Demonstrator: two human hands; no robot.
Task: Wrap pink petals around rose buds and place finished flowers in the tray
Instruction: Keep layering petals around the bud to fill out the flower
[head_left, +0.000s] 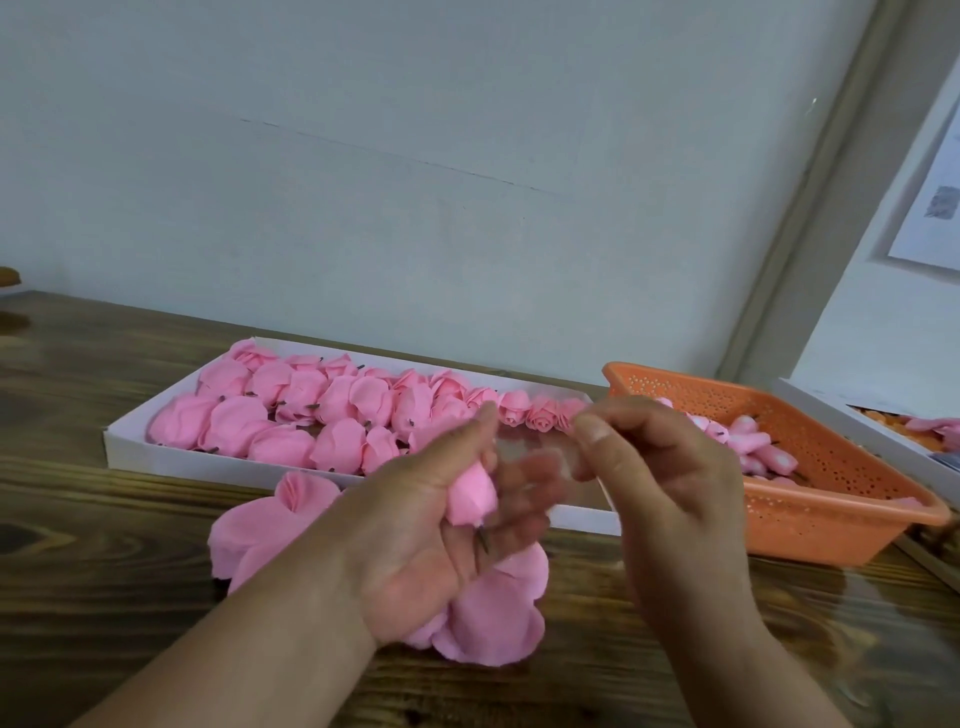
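Craft workroom: wooden table (104, 493), flower-filled tray (124, 447), orange basket (831, 514).

Pink rose bud (471, 493), petal-wrapped, dark stem end down, gripped in left hand (436, 551). Loose pink petals (493, 613) heaped on table beneath. White tray (130, 447) behind, filled leftward with finished flowers (291, 410); small unwrapped buds (540, 413) along right.

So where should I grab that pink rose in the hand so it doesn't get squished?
Pinch the little dark stem poking out under the rose in the left hand, coming from below. The stem looks stiffer and narrow, while the petals look soft and would probably crush.
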